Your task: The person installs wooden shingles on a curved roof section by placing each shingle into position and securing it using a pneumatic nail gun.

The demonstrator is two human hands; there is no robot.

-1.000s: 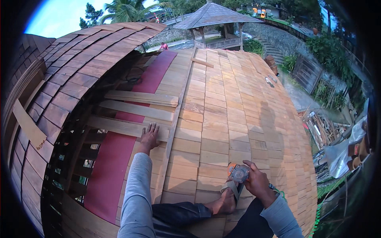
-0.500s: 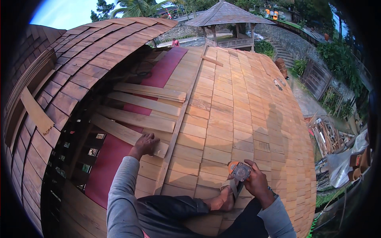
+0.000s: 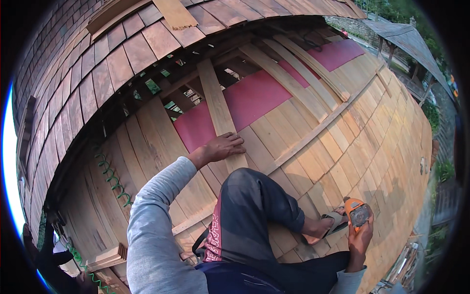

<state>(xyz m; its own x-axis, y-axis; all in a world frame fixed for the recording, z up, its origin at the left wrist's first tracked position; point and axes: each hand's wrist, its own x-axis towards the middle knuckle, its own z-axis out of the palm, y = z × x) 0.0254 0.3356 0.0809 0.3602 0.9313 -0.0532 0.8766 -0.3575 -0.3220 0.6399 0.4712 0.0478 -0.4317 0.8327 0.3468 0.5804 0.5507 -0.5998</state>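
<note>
My left hand lies across a long, narrow wooden board, its fingers closed over the right edge. The board slants over a red sheet, its far end near the dark gap under the upper roof. To the right, my right hand grips an orange-and-grey power tool, apparently a nail gun, beside my sandalled foot. Several loose boards lie beyond the left hand, across the red sheet and the roof. My bent knee hides part of the near end of the held board.
A straight wooden batten runs across the laid shingles. The upper shingled roof overhangs the dark gap. A green coiled hose hangs at left, near a stack of shingles. A pavilion roof stands far right.
The view has swung left, so the scene sits further right. The left hand is still at the board, now turned to another angle over the red sheet. The right hand keeps the nail gun.
</note>
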